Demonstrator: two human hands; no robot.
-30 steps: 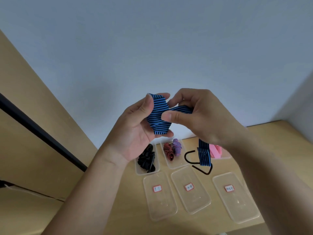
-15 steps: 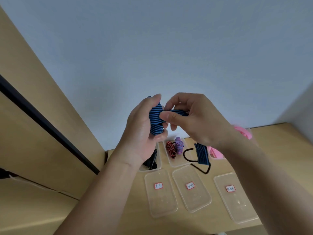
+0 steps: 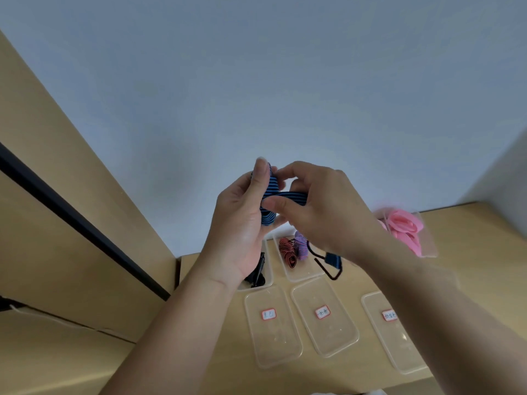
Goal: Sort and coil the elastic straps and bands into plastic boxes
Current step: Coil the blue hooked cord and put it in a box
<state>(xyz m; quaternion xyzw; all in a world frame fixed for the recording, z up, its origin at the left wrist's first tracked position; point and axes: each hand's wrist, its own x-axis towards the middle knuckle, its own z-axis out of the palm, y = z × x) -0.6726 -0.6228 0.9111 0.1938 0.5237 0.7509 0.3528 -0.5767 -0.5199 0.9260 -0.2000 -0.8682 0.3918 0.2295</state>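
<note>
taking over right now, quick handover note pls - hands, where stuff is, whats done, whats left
Left hand: grips the part-wound coil of the blue striped strap.
Right hand: pinches the strap's free run; the hooked tail hangs near the middle box.
Done: black straps in the left box, red coil and purple coil in the middle box, pink bands in the right box.
Left: finish the coil and box it. Three labelled lids lie in front.

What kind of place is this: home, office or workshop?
Probably a plain indoor sorting station; which kind of room, I cannot tell. A light wooden desk stands against a bare pale wall, with labelled clear plastic boxes in a row.
</note>
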